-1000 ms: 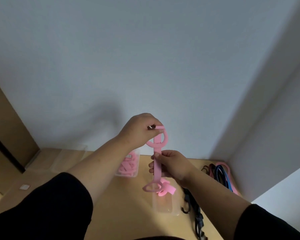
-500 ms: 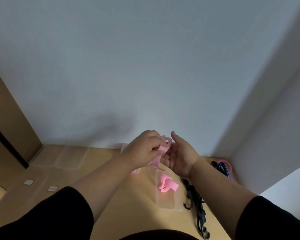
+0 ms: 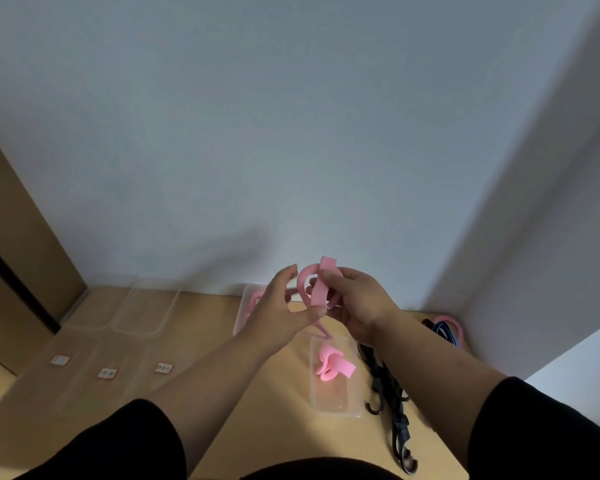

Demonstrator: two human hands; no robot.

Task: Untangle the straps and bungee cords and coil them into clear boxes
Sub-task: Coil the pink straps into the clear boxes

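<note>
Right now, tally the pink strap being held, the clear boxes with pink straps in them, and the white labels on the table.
Held pink strap: 1
Clear boxes holding pink straps: 2
White labels: 3
Total: 6

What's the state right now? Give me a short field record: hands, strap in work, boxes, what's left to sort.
right hand: grips the folded pink strap above the table
left hand: fingers spread, thumb tip at the strap's lower loop
near clear box: holds one coiled pink strap
far clear box: pink straps inside, partly hidden by the left hand
black bungee cords: loose on the table, right of the near box
blue and pink straps: piled in the far right corner
</note>
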